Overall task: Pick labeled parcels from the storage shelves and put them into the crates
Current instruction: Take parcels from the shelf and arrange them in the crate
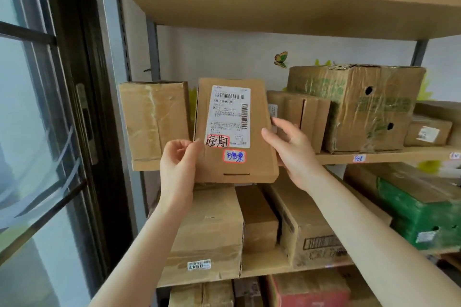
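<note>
Item under handling: one flat cardboard parcel (234, 132), held upright and clear of the middle shelf (374, 156), in front of the gap between a taped box (154, 117) and a narrow carton (306, 117). Its printed shipping label (229, 114) faces the camera, with two red-bordered handwritten stickers (234, 156) below it.

Grip: the left hand (178, 159) pinches the lower left edge with curled fingers. The right hand (291, 152) clasps the right edge, thumb on the front face and fingers going behind. Both holds look firm.

Surroundings: a large worn carton (356, 107) stands further right on the same shelf, more boxes fill the shelf below, and a glazed door (50, 132) stands to the left. No crate is in view.

Assessment: the pick step appears complete, and the parcel seems to be held up for a label check. The next move calls for carrying it away from the shelving to a crate, keeping it clear of the neighbouring boxes while turning.
</note>
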`<state>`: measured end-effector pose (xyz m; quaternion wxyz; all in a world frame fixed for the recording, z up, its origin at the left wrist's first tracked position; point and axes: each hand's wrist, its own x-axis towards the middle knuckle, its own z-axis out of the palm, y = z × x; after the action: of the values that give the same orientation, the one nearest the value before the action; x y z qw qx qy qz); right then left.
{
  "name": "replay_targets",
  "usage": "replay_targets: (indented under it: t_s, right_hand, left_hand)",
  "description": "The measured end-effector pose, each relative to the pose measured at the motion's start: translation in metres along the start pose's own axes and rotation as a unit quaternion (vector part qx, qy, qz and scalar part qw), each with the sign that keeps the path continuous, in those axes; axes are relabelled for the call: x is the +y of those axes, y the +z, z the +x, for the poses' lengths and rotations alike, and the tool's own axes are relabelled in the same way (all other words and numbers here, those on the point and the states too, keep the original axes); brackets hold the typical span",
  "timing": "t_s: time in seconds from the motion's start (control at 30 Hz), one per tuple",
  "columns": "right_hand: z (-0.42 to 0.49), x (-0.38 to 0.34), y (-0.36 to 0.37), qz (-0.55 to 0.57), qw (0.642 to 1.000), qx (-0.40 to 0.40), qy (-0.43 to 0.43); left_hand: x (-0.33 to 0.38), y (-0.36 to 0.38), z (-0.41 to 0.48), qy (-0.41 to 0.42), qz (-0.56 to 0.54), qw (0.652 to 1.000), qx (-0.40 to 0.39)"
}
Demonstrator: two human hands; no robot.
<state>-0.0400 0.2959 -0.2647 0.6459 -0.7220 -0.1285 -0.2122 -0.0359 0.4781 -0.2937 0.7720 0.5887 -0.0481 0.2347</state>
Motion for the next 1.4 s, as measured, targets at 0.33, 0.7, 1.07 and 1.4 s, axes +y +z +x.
replay_targets:
  t_s: [0.33, 0.7, 1.07, 1.4]
  right_hand:
    - [-0.103, 0.039, -0.131, 0.019, 0.995, 0.090, 0.039]
    - [-0.359, 0.103, -0.445, 0.064, 0.893, 0.387, 0.223]
    - [-0.582, 0.175, -0.617, 0.110, 0.675, 0.620, 0.385]
    - [-0.670, 0.295, -0.710, 0.280, 0.506, 0.659, 0.481]
  left_hand:
    - [-0.075, 0.089, -0.111, -0.033, -0.042, 0.992, -0.116]
    - [-0.200, 0.330, -0.384, -0.238, 0.057, 0.849, -0.468]
    - [-0.291, 0.468, -0.618, -0.432, 0.182, 0.580, -0.667]
    - [-0.459, 0.579, -0.760, -0.467, 0.295, 0.487, -0.676]
